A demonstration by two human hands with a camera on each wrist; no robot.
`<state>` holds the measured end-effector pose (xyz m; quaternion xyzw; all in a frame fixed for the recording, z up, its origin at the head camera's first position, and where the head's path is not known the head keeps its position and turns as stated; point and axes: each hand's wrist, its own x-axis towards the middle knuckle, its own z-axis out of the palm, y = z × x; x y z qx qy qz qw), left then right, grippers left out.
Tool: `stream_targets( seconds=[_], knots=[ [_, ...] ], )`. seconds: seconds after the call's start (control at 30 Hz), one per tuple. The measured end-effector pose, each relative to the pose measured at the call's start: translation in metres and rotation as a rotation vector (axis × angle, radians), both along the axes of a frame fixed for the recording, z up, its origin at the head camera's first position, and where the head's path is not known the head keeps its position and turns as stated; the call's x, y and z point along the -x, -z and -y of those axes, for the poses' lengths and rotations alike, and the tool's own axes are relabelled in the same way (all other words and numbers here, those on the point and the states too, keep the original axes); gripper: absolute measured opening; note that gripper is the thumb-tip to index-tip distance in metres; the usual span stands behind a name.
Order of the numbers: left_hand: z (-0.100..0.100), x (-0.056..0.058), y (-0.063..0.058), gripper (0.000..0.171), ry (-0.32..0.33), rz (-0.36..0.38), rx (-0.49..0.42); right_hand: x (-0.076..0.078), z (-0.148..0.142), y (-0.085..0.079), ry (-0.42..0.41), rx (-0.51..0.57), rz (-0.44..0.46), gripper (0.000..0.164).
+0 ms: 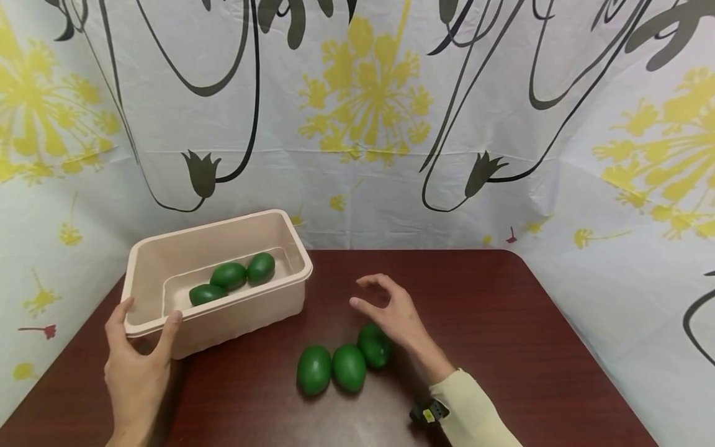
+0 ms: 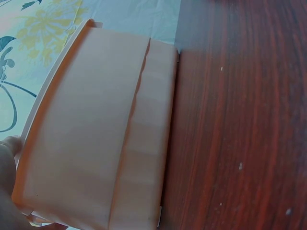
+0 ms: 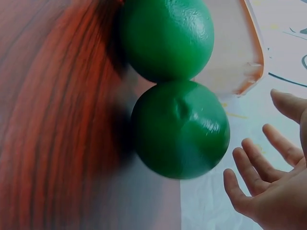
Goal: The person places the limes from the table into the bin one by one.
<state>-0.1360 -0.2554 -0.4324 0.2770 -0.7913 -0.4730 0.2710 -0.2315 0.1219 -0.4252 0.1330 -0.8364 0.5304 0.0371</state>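
Observation:
A beige plastic bin (image 1: pixel 246 316) stands at the left of the table, with three smooth green oval fruits inside, the middle one (image 1: pixel 228 275) touching its neighbours. My left hand (image 1: pixel 136 372) holds the bin's near left corner, thumb at the front rim and fingers at the left side. In the left wrist view the bin's long wall (image 2: pixel 91 124) fills the left half. Three more green fruits lie in a row on the table: left (image 1: pixel 314 370), middle (image 1: pixel 349 368) and right (image 1: pixel 374 346). Over the right one hovers my right hand (image 1: pixel 399 316), fingers loosely bent, nothing held.
The dark red-brown wooden table (image 1: pixel 475 310) extends to the right of the fruits. Behind it hangs a pale cloth (image 1: pixel 357 205) with yellow flowers and dark stems. A small black device (image 1: pixel 429 412) sits at the right wrist beside a light sleeve (image 1: pixel 469 403).

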Motion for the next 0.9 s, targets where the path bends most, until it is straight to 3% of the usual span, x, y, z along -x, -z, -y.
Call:
stream_targets(
  seconds=[0.5, 0.9],
  knots=[
    [-0.002, 0.002, -0.001, 0.083, 0.004, -0.024, 0.006, -0.003, -0.021, 0.009, -0.034, -0.093, 0.032, 0.040],
    [-0.002, 0.000, 0.002, 0.081, -0.005, -0.019, -0.008, -0.007, -0.030, 0.015, -0.180, -0.120, 0.083, 0.048]
  ],
)
